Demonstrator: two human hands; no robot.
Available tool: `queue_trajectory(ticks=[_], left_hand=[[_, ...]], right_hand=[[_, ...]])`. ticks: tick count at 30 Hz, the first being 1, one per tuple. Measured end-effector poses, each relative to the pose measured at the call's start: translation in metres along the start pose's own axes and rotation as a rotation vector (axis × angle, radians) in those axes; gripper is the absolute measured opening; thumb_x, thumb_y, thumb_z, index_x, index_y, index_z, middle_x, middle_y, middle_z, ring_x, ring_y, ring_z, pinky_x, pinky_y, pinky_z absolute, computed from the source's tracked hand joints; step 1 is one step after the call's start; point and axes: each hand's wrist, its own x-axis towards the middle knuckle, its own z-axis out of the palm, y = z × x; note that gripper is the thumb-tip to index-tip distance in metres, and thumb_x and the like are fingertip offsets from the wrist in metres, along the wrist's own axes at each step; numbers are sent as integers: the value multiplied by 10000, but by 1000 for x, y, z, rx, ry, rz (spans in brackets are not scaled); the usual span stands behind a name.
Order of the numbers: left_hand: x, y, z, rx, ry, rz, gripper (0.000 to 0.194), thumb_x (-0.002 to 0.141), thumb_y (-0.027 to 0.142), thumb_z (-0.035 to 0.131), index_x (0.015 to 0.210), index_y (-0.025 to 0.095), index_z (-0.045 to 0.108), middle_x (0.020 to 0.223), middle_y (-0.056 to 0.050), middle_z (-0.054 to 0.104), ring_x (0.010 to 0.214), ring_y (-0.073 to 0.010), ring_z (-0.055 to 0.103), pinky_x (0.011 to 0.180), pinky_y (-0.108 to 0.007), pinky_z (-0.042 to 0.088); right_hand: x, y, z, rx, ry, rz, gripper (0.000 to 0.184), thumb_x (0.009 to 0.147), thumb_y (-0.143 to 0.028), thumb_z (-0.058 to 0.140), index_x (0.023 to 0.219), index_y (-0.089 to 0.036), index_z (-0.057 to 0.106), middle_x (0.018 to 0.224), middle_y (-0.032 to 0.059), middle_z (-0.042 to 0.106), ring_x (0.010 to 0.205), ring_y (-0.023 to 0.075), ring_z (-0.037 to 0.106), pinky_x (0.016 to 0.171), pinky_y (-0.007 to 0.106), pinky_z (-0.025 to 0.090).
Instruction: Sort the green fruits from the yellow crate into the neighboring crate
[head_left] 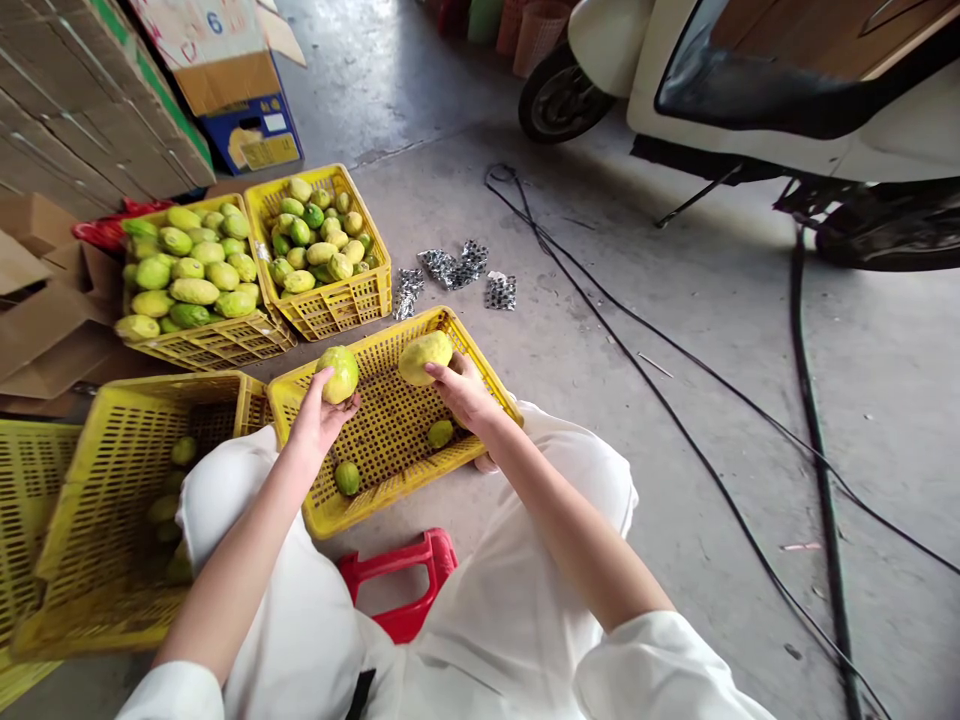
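Note:
My left hand [321,415] is closed around a yellow-green lemon [337,372], holding it above the near left part of a shallow yellow crate [360,517]. A longer, paler yellow lemon [424,358] is gripped in my right hand [466,393], with the thumb along its lower right side. Both fruits are held over the crate, apart from each other. Inside the crate lie two small greenish lemons, one near the front left [347,478] and one by the right end [440,433], below my right hand.
Two crates full of lemons, left [195,345] and right [337,308], stand beyond. A deeper crate [90,500] with several fruits is at my left. Crumpled silver packaging [454,266], black cables [660,365], a scooter [675,80], cardboard boxes [82,100] and a red stool [405,570] are around.

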Motion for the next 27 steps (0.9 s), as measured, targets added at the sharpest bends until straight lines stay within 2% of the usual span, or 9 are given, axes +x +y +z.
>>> queue_trajectory(ticks=[4, 10, 14, 17, 20, 24, 27], left_hand=[[0, 0, -1, 15, 38, -11, 185, 824, 270, 790, 940, 220, 655, 924, -26, 658, 759, -153, 587, 658, -275, 520], [1, 1, -2, 0, 39, -15, 221, 820, 256, 809, 976, 224, 656, 991, -44, 701, 836, -178, 650, 755, -318, 581], [1, 2, 0, -7, 39, -45, 157, 848, 248, 765, 943, 206, 647, 862, -32, 662, 736, -148, 616, 651, -247, 529], [-1, 2, 3, 18, 16, -72, 105, 868, 233, 724, 932, 205, 645, 846, -33, 672, 720, -142, 624, 607, -224, 501], [-2, 2, 4, 12, 9, -44, 175, 804, 194, 766, 928, 212, 643, 868, -27, 696, 720, -140, 634, 569, -215, 457], [-1, 1, 3, 6, 1, 5, 275, 729, 199, 839, 911, 226, 634, 878, -14, 692, 707, -131, 619, 544, -223, 401], [1, 2, 2, -9, 33, 19, 260, 749, 220, 844, 905, 227, 637, 857, -6, 667, 677, -120, 597, 543, -228, 395]], right_hand=[[-1, -2, 2, 53, 54, 1, 497, 616, -417, 901, 1014, -250, 654, 1011, 28, 744, 1128, 270, 719, 937, 363, 613], [-4, -11, 4, 128, 30, 70, 459, 610, -438, 881, 933, -271, 602, 897, 10, 724, 1131, 300, 735, 892, 393, 659], [-4, -9, 6, 104, 9, 73, 473, 607, -466, 871, 940, -259, 607, 883, 30, 713, 1138, 302, 725, 895, 371, 655], [-2, -8, 8, 109, -21, 69, 487, 605, -468, 869, 949, -262, 593, 913, 52, 736, 1187, 321, 719, 887, 378, 662], [0, -8, 8, 134, -33, 88, 504, 600, -490, 857, 968, -263, 597, 919, 56, 754, 1177, 327, 728, 838, 381, 664], [4, -6, 6, 141, -55, 104, 469, 644, -508, 835, 981, -262, 621, 889, 30, 754, 1055, 278, 742, 682, 306, 607], [8, -2, 3, 143, -47, 84, 440, 686, -504, 836, 987, -261, 626, 858, 3, 727, 944, 218, 709, 581, 248, 516]])
